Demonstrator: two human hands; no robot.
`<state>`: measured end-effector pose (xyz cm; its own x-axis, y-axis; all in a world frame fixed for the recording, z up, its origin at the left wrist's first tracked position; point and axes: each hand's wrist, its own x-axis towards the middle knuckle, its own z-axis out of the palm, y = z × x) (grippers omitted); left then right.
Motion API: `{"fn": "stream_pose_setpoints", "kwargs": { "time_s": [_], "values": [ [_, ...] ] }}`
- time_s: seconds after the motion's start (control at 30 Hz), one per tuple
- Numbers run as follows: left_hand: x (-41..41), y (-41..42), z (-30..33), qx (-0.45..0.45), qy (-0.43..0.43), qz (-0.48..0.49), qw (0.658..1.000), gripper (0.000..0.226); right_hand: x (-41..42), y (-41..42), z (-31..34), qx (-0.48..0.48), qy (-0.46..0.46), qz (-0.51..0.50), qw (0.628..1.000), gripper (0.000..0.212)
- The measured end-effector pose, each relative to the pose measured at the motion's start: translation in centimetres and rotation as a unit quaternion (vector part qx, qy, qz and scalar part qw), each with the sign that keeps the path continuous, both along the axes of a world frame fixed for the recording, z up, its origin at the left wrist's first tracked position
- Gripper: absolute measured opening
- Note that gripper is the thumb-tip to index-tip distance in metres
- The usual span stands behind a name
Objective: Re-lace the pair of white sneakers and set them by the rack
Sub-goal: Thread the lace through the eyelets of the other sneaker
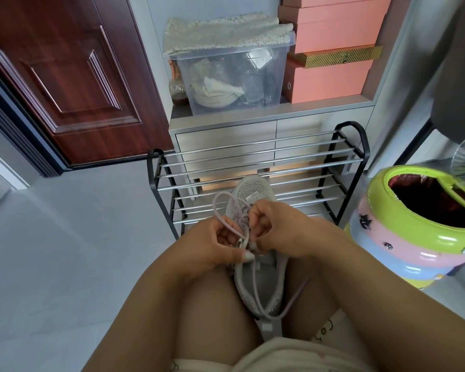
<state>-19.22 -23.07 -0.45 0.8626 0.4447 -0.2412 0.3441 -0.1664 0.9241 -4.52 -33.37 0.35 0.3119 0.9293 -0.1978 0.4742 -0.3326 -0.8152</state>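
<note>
Taking the shoe rack [255,167] as the landmark: far to its left stands a dark red door [65,76], shut, above a pale grey floor [65,251]. Directly behind the rack is a low grey cabinet [226,135]. On the cabinet's left half sits a clear storage bin [231,73] with a cream cloth [220,30] draped over its top; inside it are stacked pale plates, folded white fabric and some clear glassware. To the bin's right, coral boxes [333,49] are stacked with a gold mesh box [341,56] between them.

In front of the rack, a white sneaker [253,205] rests between the person's knees, its toe pointing at the rack. The left hand [220,242] is closed, pinching the pale lilac lace [226,208] near the sneaker's tongue. The right hand [277,229] is closed too, fingers pinched on the lace at the eyelets.

Right of the rack stands a striped green, pink and blue bin [414,237], its dark-lined opening showing nothing I can identify.
</note>
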Motion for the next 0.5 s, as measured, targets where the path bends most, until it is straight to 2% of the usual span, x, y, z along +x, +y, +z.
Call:
{"fn": "stream_pose_setpoints", "kwargs": {
  "time_s": [0.1,0.2,0.33,0.37,0.43,0.5],
  "values": [
    [0.2,0.0,-0.2,0.034,0.014,0.014,0.999,0.03,0.2,-0.2,0.2,-0.006,0.019,0.02,1.0,0.038],
    [0.1,0.2,-0.5,0.024,0.003,0.037,0.999,0.026,0.6,-0.7,0.6,-0.013,0.059,0.049,0.997,0.039],
    [-0.2,0.5,-0.9,0.0,-0.021,0.07,0.997,0.026,1.7,-1.5,0.9,0.02,0.262,0.092,0.961,0.039],
    [-0.2,0.4,-1.0,-0.002,-0.022,0.073,0.997,0.025,1.8,-1.6,0.9,0.027,0.287,0.088,0.953,0.039],
    [-0.1,0.4,-1.2,0.001,-0.023,0.08,0.997,0.022,1.8,-1.5,0.9,0.028,0.263,0.065,0.962,0.039],
    [0.0,0.5,-1.3,0.01,-0.021,0.086,0.996,0.021,1.2,-1.1,1.0,0.011,0.178,0.039,0.983,0.032]
  ]
}}
